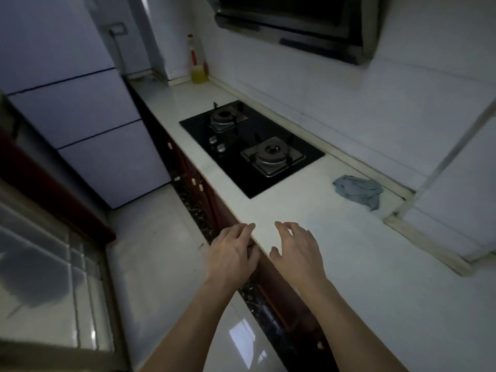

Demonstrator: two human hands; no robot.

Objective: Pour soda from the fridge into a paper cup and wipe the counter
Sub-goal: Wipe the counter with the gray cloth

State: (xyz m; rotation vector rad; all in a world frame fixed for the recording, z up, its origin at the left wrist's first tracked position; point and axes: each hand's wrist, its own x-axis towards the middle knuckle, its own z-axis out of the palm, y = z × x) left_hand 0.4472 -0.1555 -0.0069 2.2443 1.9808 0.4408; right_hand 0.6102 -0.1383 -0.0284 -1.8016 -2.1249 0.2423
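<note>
A pale, tall fridge with its doors closed stands at the left end of the white counter. A crumpled blue-grey cloth lies on the counter near the wall, to the right of the stove. My left hand hovers at the counter's front edge, fingers loosely spread, holding nothing. My right hand is over the counter just beside it, fingers apart and empty. No soda bottle or paper cup is in view.
A black two-burner gas hob is set into the counter. A bottle of yellow liquid stands in the far corner. A range hood hangs above. Dark red cabinet doors run under the counter; a glass door is at left.
</note>
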